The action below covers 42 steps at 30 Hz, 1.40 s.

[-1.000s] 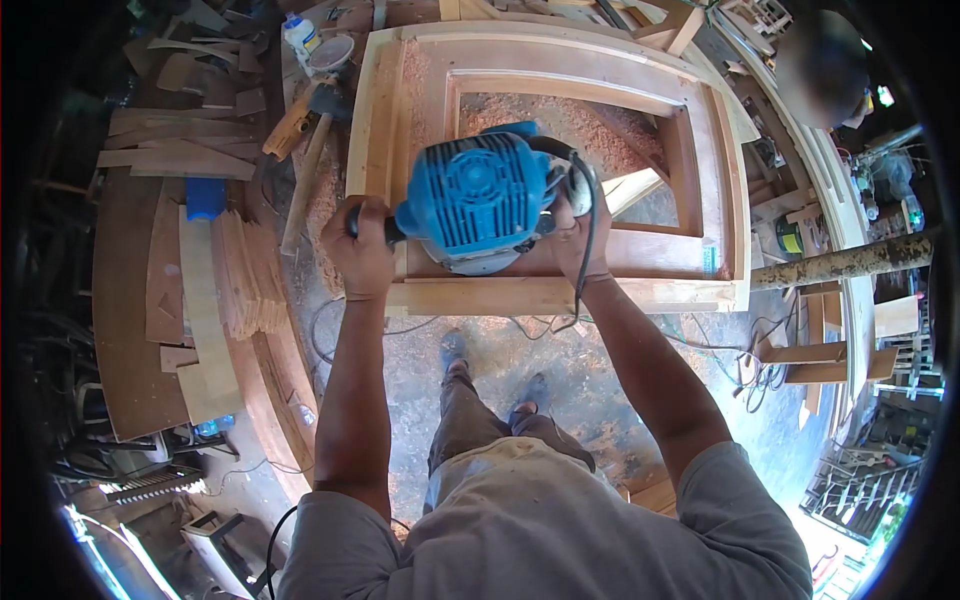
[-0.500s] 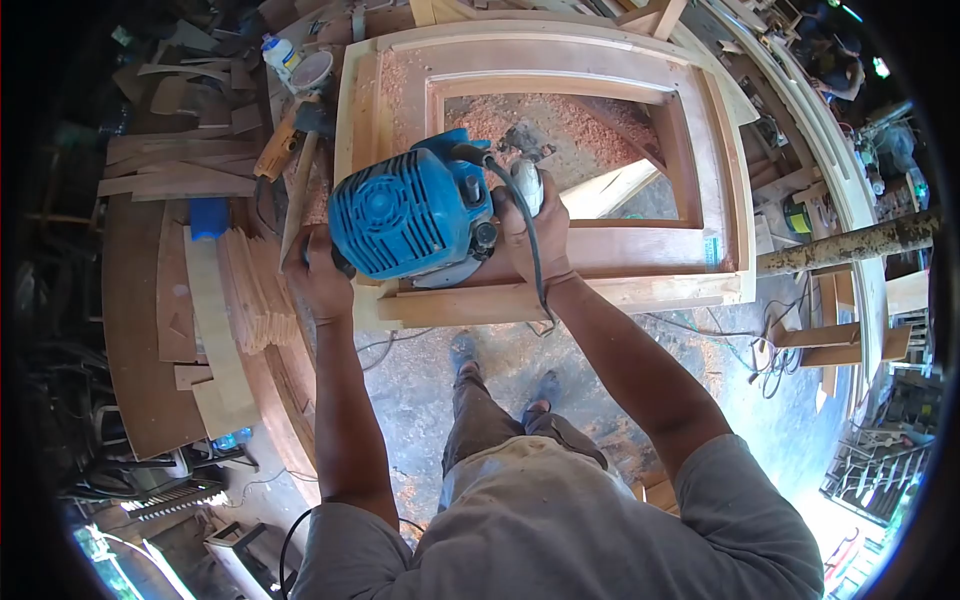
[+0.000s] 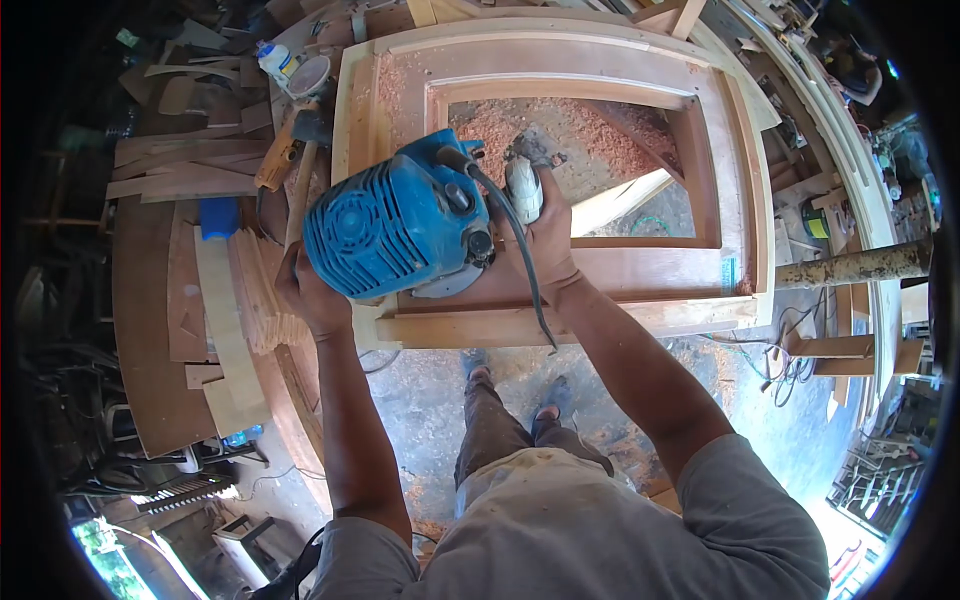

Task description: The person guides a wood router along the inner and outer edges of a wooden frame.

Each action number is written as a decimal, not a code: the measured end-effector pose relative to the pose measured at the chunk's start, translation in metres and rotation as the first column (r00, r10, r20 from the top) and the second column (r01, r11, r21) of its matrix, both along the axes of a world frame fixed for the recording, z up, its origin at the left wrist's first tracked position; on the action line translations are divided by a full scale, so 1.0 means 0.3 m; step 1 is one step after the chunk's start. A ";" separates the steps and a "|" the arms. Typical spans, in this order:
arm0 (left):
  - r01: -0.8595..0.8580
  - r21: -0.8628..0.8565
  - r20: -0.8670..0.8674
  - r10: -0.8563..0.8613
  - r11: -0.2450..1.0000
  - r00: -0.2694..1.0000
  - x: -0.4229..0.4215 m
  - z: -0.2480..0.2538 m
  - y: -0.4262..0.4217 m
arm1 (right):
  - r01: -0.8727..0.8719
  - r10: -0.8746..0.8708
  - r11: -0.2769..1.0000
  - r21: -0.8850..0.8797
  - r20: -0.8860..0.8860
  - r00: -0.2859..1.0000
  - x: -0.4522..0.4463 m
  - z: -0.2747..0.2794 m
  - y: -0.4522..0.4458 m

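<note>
A blue plunge router point(image 3: 385, 225) with a ribbed motor cap is held over the near left corner of a wooden frame point(image 3: 640, 262). My left hand point(image 3: 315, 290) is closed at the router's left side, its grip mostly hidden by the motor housing. My right hand point(image 3: 545, 230) wraps the other side handle point(image 3: 524, 190), which looks bound in pale tape. From the top of the router a dark cord point(image 3: 515, 215) hangs down past my right wrist. The bit and the contact with the wood are hidden beneath the router.
Wood shavings point(image 3: 630, 140) lie inside the frame's opening. On the left are an orange-handled power tool point(image 3: 283, 150), a white bottle point(image 3: 275, 62), a tub point(image 3: 310, 75) and stacked boards point(image 3: 180, 165). A round pole point(image 3: 855, 264) reaches in from the right, near tangled cables point(image 3: 790, 360).
The router has shifted a little left and tilted more in view, both hands staying on it. The frame appears slightly farther right and lower as the camera view moves.
</note>
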<state>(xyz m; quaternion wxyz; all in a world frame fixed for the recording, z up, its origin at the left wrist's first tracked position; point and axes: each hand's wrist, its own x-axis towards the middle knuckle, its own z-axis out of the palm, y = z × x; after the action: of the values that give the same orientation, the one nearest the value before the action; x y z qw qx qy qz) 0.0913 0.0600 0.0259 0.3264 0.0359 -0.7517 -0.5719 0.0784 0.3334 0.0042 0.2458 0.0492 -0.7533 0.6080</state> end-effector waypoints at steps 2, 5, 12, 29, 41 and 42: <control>0.000 -0.003 0.005 0.000 1.000 1.000 -0.022 0.005 0.007 | -0.001 0.002 1.000 -0.015 0.021 1.000 -0.026 0.013 0.002; -0.024 -0.132 -0.057 0.017 0.991 0.998 -0.077 -0.009 -0.009 | 0.011 -0.011 1.000 -0.009 0.015 1.000 -0.081 0.025 0.008; -0.084 -0.020 -0.038 0.084 0.996 0.996 -0.246 0.035 0.031 | -0.010 0.016 0.995 -0.096 0.063 0.998 -0.274 0.026 0.030; -0.030 -0.068 -0.140 0.020 0.997 0.990 -0.735 0.020 -0.035 | 0.046 -0.050 0.998 -0.031 -0.143 0.988 -0.654 0.098 0.065; -0.068 -0.093 -0.187 0.050 0.993 0.981 -0.798 0.118 0.072 | 0.007 -0.014 0.999 -0.033 -0.229 0.973 -0.807 0.067 0.093; -0.074 -0.105 -0.192 0.053 0.992 0.980 -0.805 0.117 0.071 | 0.034 -0.033 0.999 0.002 -0.227 0.973 -0.821 0.066 0.098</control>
<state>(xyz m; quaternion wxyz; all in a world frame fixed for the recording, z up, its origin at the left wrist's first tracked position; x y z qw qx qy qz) -0.1502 0.0812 0.0610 0.4159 -0.0128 -0.7467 -0.5189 -0.1677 0.3628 0.0239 0.3401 0.1063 -0.7228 0.5921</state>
